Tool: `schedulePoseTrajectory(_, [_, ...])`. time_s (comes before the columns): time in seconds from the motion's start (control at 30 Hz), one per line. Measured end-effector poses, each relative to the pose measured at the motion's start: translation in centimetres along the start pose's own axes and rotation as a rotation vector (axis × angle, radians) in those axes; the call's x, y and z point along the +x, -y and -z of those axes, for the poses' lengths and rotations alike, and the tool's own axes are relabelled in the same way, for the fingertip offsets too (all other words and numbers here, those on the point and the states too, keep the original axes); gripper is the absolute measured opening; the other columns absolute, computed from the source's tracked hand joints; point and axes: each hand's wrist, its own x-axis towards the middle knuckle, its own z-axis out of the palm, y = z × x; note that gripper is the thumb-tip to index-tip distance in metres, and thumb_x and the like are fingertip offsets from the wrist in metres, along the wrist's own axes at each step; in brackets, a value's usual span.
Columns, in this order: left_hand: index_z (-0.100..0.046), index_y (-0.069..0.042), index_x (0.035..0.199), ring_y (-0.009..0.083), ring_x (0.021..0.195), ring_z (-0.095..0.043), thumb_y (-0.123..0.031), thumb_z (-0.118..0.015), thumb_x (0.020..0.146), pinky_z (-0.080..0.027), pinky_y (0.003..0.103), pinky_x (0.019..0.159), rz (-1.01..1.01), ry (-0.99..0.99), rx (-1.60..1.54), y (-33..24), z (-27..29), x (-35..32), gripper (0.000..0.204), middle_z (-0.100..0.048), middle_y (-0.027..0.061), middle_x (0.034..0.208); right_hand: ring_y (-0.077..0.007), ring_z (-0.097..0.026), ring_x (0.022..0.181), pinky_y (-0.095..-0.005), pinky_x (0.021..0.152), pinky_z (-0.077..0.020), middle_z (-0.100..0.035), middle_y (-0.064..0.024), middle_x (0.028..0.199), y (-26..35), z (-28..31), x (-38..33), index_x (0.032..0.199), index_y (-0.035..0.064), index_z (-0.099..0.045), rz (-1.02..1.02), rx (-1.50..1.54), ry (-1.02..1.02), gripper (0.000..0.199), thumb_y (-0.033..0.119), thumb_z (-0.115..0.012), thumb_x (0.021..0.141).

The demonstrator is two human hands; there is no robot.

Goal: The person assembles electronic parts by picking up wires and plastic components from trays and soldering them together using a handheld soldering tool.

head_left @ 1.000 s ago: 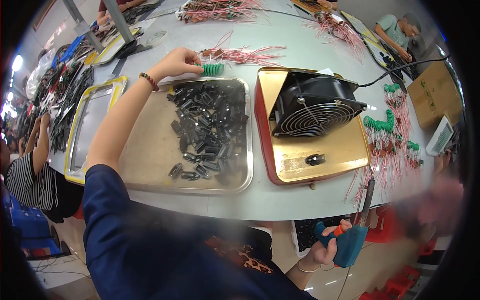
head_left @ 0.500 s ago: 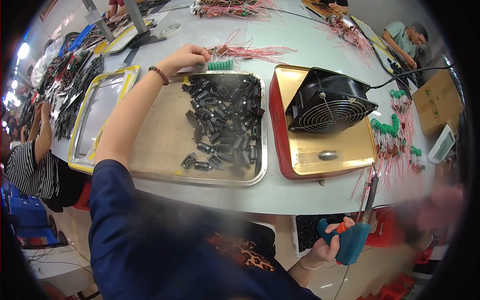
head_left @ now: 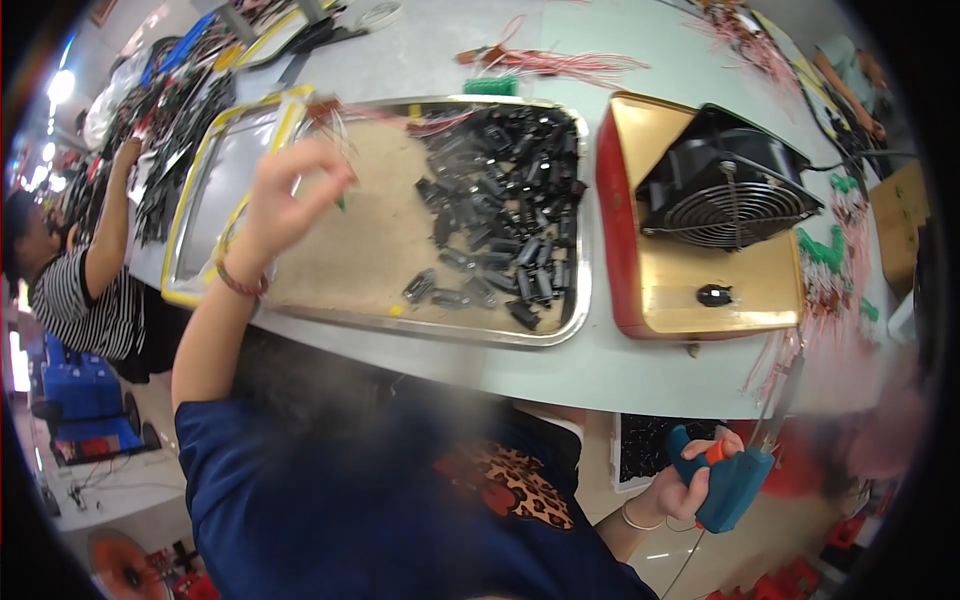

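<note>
While R grip (head_left: 688, 488) clasps teal tool (head_left: 738, 492), L grip (head_left: 288, 197) hangs o/ tray (head_left: 385, 235), pinching green bit (head_left: 341, 203).

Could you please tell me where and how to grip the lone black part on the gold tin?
I would pinch the black part across its long sides, from above and the near edge: it lies lengthwise left to right on the tin's flat gold surface, with the fan standing behind it.

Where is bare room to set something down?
Bare: pale tabletop behind the rectangular silver metal tray, left of pink wires; the tray's near left floor. Crowded: the tray's right half, with black plastic parts; right of the red metal tin, more wires.
</note>
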Motion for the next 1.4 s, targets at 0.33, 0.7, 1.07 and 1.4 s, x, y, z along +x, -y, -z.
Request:
schedulePoseTrajectory(0.33, [-0.063,-0.001,0.086,0.0164,0.070,-0.061,-0.021,-0.062,0.084,-0.047,0.028,0.067,0.412,0.244,0.130,-1.5,2.0,-2.0,0.021,-0.064,0.0078,0.075,-0.0184,-0.051,0.056,-0.0284,0.067,-0.0421,-0.053,-0.0227,0.108,0.0,0.1,0.6,0.110,-0.0119,-0.047,0.058,0.017,0.056,0.053,0.018,-0.053,0.067])
schedulePoseTrajectory(0.7, [-0.067,-0.004,0.086,0.0140,0.056,-0.051,-0.020,-0.067,0.078,-0.041,0.026,0.055,0.499,0.224,0.343,1.8,0.8,-0.3,0.018,-0.056,0.0066,0.059,-0.0186,-0.052,0.058,-0.0264,0.059,-0.0415,-0.052,-0.0243,0.109,0.6,-0.3,0.2,0.109,-0.0127,-0.046,0.080,-0.009,0.062,0.052,0.017,-0.053,0.067])
schedulePoseTrajectory(1.07, [-0.058,-0.001,0.096,0.0071,0.078,-0.055,-0.009,-0.062,0.085,-0.043,0.021,0.072,0.352,-0.216,-0.438,0.4,0.6,-2.7,0.014,-0.061,-0.0002,0.082,-0.0194,-0.051,0.057,-0.0268,0.057,-0.0408,-0.052,-0.0252,0.110,0.4,-0.1,0.3,0.111,-0.0125,-0.045,0.071,0.006,0.065,0.052,0.014,-0.053,0.067])
schedulePoseTrajectory(1.4, [-0.059,-0.002,0.084,0.0074,0.075,-0.058,-0.014,-0.060,0.088,-0.046,0.022,0.072,0.362,0.207,-0.809,-3.7,-4.8,0.0,0.013,-0.063,0.0038,0.085,-0.0189,-0.052,0.057,-0.0260,0.060,-0.0418,-0.052,-0.0245,0.110,0.1,0.5,0.0,0.109,-0.0122,-0.047,0.090,-0.017,0.054,0.051,0.016,-0.053,0.067])
